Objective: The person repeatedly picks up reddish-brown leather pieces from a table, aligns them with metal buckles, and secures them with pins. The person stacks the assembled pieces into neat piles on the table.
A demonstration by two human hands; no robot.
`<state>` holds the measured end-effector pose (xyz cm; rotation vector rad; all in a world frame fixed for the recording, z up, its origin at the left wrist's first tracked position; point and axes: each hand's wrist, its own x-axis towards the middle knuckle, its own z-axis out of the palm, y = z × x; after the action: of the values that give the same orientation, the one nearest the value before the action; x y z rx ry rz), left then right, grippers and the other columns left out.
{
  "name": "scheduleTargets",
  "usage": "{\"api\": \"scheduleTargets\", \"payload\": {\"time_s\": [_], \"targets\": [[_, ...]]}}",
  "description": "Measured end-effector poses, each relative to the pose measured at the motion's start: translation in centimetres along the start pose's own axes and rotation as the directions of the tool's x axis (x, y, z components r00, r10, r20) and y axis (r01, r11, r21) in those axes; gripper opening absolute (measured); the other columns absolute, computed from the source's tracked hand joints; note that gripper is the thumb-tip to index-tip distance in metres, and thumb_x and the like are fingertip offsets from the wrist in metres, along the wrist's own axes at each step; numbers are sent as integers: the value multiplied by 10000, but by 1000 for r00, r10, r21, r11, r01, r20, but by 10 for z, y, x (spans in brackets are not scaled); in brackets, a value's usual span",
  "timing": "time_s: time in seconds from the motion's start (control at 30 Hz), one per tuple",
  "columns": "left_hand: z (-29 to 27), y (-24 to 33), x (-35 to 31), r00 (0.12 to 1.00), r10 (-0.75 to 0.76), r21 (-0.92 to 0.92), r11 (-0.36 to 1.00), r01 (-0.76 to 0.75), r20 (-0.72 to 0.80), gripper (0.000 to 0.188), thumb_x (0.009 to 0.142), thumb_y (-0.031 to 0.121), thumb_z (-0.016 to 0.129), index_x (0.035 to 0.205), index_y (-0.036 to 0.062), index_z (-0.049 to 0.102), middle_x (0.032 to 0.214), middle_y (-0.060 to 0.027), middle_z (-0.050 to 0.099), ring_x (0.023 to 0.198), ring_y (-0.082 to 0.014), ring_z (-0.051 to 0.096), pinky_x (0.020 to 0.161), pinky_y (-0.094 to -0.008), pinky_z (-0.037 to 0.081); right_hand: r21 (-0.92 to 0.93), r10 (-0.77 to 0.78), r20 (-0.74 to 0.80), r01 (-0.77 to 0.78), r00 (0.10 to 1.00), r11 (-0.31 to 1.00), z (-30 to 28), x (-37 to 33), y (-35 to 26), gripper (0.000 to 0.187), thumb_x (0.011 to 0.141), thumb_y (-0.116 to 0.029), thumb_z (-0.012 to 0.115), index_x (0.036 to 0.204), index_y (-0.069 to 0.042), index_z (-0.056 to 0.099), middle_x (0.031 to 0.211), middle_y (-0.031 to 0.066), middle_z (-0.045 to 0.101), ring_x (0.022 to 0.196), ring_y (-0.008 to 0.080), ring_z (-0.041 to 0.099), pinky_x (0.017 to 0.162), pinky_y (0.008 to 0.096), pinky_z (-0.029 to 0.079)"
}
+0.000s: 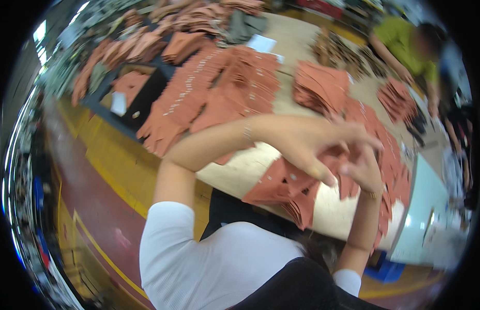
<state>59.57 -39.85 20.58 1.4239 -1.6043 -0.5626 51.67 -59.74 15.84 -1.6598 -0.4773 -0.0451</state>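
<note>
My left hand (294, 140) is raised over the table, its thumb stretched apart from the fingers, with nothing seen in it. Facing it, my right hand (365, 168) has curved fingers held apart; the fingertips of both hands come close together and partly overlap in view. Below them lies a stack of cut orange fabric pieces (286, 186) at the table's near edge. Just beyond the hands sits another orange fabric stack (320, 85). To the right, a long row of overlapping orange pieces (392, 160) runs along the table.
Fanned rows of orange fabric (193, 88) with small white tags cover the table's left part. White paper (261, 43) lies farther back, near brown fabric strips (343, 54). A dark open box (139, 98) stands at left. Across the table is a person in a yellow-green top (400, 44).
</note>
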Motion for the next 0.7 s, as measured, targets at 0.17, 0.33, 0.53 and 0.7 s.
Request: {"api": "scheduleTargets", "payload": {"time_s": [0.17,0.33,0.53,0.7], "targets": [[-4,15,-12,996,-64,104,992,70,-61,890,751,218,699,1484,134,199,921,-137,652,758,-253,643,690,-354,512,-199,44,30,-38,999,979,2,-3,-5,522,775,-415,739,951,49,576,843,62,583,820,159,539,795,304,419],[-2,-9,-33,840,-127,-471,866,-164,-527,919,781,333,748,1469,80,195,996,-136,651,864,-238,651,743,-341,537,-302,-305,-256,224,917,927,0,-3,-16,459,837,-369,696,936,53,545,766,27,540,657,110,511,624,236,412],[50,-33,-24,958,-179,-717,697,-37,-224,726,799,296,755,1334,-7,368,1197,-143,569,1087,-201,574,888,-342,497,-1,-178,-634,230,752,973,2,12,-21,253,961,-219,530,1010,27,501,747,1,478,652,55,443,555,211,381],[64,-32,-7,892,-207,-475,880,-9,-401,469,865,186,638,1240,-27,452,1201,-134,550,1063,-196,559,936,-331,457,-364,-268,-532,69,803,929,0,35,7,300,997,-310,467,974,-12,488,836,19,449,692,116,397,679,236,391]]}}
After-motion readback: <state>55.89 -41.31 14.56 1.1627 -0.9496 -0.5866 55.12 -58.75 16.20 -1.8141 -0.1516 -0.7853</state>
